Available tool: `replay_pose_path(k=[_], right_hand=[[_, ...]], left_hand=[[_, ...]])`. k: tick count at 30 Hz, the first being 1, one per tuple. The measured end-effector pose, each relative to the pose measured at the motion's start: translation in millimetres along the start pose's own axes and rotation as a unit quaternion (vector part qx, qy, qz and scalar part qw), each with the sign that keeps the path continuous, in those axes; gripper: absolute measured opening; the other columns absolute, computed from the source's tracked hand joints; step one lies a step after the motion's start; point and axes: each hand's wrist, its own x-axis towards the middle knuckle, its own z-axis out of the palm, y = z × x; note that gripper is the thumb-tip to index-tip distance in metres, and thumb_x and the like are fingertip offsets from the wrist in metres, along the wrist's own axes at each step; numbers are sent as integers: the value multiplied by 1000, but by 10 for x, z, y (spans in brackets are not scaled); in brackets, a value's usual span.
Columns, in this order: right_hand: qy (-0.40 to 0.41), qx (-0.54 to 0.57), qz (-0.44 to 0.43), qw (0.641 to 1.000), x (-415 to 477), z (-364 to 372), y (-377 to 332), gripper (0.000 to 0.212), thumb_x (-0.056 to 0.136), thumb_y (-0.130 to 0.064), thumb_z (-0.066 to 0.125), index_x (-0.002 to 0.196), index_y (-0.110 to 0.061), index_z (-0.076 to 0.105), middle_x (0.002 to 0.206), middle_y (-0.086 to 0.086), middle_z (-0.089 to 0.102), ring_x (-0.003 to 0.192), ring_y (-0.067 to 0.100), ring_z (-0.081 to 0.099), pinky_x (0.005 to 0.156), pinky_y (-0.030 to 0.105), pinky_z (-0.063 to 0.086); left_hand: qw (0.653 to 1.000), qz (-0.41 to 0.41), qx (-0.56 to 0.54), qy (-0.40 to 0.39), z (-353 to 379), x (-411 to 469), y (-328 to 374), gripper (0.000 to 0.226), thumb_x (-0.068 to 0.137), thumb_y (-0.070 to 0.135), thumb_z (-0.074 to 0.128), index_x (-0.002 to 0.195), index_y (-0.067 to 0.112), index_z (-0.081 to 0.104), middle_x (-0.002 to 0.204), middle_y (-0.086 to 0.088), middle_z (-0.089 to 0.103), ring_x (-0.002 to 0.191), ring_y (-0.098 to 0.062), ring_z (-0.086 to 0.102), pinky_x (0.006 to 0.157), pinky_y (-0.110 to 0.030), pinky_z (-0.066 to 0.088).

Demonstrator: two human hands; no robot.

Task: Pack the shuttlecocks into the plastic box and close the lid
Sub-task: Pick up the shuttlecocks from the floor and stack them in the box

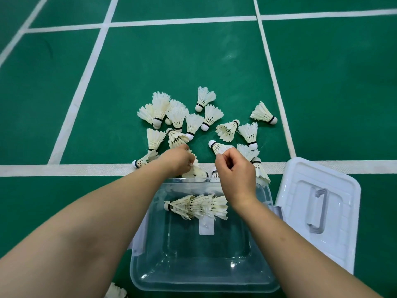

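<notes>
A clear plastic box [204,282] stands open on the green floor in front of me. Inside it lies a nested stack of shuttlecocks [197,206] near its far wall. Its white lid [335,203] with a grey handle lies flat to the right. Several white feather shuttlecocks [193,123] are scattered on the floor beyond the box. My left hand [178,161] grips a shuttlecock [196,168] just past the box's far rim. My right hand [235,171] pinches the feathers of another shuttlecock [218,147] lying with its cork pointing left.
White court lines [64,169] cross the green floor, one running just behind the box. One more shuttlecock [116,292] peeks in at the bottom edge, left of the box.
</notes>
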Motion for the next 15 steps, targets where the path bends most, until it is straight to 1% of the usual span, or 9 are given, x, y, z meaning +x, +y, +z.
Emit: replay_pose_path(k=[2,5,7,8,11,13,14,15], right_hand=[[1,5,6,1000,6,-10,-9,37,88,-19,52,56,-21,34,51,-5,36,52,14,30,54,31,28],[5,13,15,1000,21,-8,-24,37,88,-19,51,56,-21,34,52,-5,36,53,14,30,54,31,28],[8,12,15,1000,17,-10,-29,36,88,-19,51,57,-20,34,52,-4,36,53,15,30,55,31,28],[10,10,14,1000,12,-16,-32,35,88,-19,51,57,-20,34,53,-4,36,54,15,30,55,30,28],[14,-10,5,1000,-3,-62,-63,32,89,-21,51,60,-20,38,55,-3,39,54,15,33,56,32,32],[1,-32,-11,999,-4,-89,-107,19,89,-25,52,72,-20,46,65,-2,48,60,17,42,61,33,39],[-17,-49,-12,999,-5,-95,-131,10,88,-29,53,83,-21,49,76,-3,52,65,17,48,65,33,42],[-37,-70,-8,997,-26,-102,-166,16,87,-35,55,98,-24,50,92,-3,54,74,16,53,71,33,44]], left_hand=[[999,6,-27,42,-34,-16,0,17,90,17,51,99,10,65,148,-12,29,112,-29,54,92,-32,44],[989,-13,-88,119,-107,-81,11,15,89,16,52,96,8,64,150,-9,27,101,-28,59,86,-31,45],[977,-21,-133,167,-149,-132,27,13,87,14,56,93,7,64,150,-7,28,96,-24,58,85,-30,44],[971,-20,-153,184,-169,-159,39,11,86,13,57,92,6,64,150,-6,28,97,-24,57,86,-31,45],[955,-9,-190,226,-221,-252,95,10,86,9,59,90,1,65,149,-6,30,112,-25,51,92,-32,44],[945,6,-197,260,-269,-319,136,9,85,7,60,89,0,64,147,-7,33,114,-25,48,90,-29,42],[940,14,-201,276,-302,-346,158,8,85,6,60,88,-1,63,147,-7,34,113,-25,49,88,-26,40],[934,23,-205,291,-351,-393,186,8,85,5,59,88,-1,63,146,-8,35,111,-26,50,86,-23,38]])
